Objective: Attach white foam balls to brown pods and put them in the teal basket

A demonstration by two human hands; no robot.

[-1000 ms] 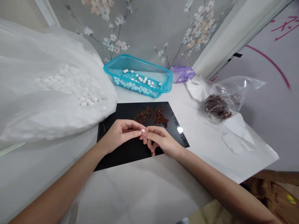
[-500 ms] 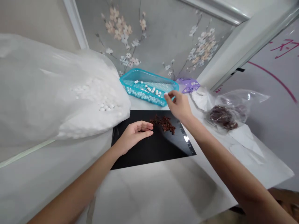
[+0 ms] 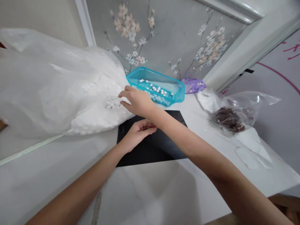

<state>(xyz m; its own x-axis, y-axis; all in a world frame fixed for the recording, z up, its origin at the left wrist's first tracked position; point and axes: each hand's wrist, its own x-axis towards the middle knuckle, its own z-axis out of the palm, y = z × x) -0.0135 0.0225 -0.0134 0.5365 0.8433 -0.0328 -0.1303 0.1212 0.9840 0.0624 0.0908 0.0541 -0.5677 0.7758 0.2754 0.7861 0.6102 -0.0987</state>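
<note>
My right hand (image 3: 136,100) reaches across to the left, fingers spread and open, its fingertips just beside the small white pieces (image 3: 112,104) at the mouth of the big white plastic bag (image 3: 58,90). My left hand (image 3: 138,131) rests on the black mat (image 3: 152,150), its fingers loosely curled and nothing visible in them. Behind the hands stands a turquoise basket (image 3: 178,93) with several white pieces in it. My right forearm hides the brown pile on the mat.
A clear bag of dark brown bits (image 3: 228,118) lies at the right on white paper (image 3: 253,147). A small purple box (image 3: 194,85) sits behind the basket against the flowered wall. The white table's edge runs along the lower right.
Both hands held a white piece together; then my right hand carried it to the basket, and it has now swung left to the bag's mouth. My left hand stayed on the mat.
</note>
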